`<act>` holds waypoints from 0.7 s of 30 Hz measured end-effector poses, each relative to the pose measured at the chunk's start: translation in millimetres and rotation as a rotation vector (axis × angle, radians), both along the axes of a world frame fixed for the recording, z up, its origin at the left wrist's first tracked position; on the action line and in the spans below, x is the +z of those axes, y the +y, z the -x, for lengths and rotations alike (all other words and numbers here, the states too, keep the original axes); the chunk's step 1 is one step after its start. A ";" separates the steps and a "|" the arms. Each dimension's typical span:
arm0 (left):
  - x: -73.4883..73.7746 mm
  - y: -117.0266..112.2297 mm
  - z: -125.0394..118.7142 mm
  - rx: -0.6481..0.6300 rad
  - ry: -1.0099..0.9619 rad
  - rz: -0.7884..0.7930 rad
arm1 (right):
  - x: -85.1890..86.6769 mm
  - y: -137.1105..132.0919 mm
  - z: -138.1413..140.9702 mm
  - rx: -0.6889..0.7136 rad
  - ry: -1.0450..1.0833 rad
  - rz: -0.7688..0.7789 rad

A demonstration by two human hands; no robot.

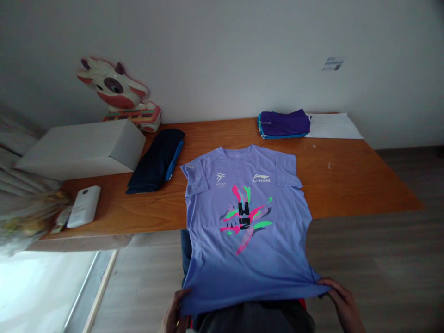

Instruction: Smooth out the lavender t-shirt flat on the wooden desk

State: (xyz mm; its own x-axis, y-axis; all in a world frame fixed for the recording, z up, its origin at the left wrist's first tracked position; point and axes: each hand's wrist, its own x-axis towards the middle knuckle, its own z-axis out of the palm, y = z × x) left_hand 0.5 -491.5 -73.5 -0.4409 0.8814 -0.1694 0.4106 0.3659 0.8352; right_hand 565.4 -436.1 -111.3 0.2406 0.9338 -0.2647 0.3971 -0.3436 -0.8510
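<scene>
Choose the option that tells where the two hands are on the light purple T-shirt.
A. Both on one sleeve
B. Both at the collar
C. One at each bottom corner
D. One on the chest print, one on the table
C: the left hand and the right hand each pinch a bottom corner of the T-shirt, whose collar end lies on the table.

- Dim, soft daylight overall; wall (243,55) grey and evenly lit.
- Blown-out glare at lower left of the frame.
- Wide-angle bend: table edge (364,210) curves, corners stretched.
- Left edge smeared, out of focus; centre fairly sharp.
</scene>
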 end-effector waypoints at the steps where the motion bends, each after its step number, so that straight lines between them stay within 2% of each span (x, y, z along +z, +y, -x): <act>1: 2.4 4.1 5.4 -0.041 -0.019 -0.028 | 7.2 8.5 -1.5 -0.005 0.028 0.011; 3: 6.9 14.3 17.8 -0.162 -0.020 -0.094 | 24.7 27.4 -3.3 0.036 0.093 0.019; 6: 14.2 34.8 35.6 -0.269 0.146 -0.194 | 56.9 58.0 -2.3 0.105 0.097 -0.010; 10: 29.6 69.3 52.8 -0.322 0.362 -0.262 | 93.6 96.4 4.1 -0.059 -0.069 -0.102; 12: 39.9 85.9 60.8 -0.355 0.429 -0.289 | 103.5 112.4 6.1 -0.143 -0.110 -0.147; 14: 51.0 99.7 69.0 -0.373 0.484 -0.326 | 109.1 125.3 5.2 -0.163 -0.123 -0.191; 18: 73.1 117.3 79.2 -0.425 0.512 -0.403 | 121.3 142.6 -5.6 -0.105 -0.160 -0.237; 21: 89.1 124.5 73.2 -0.343 0.405 -0.449 | 141.7 150.9 -10.8 -0.012 -0.288 -0.300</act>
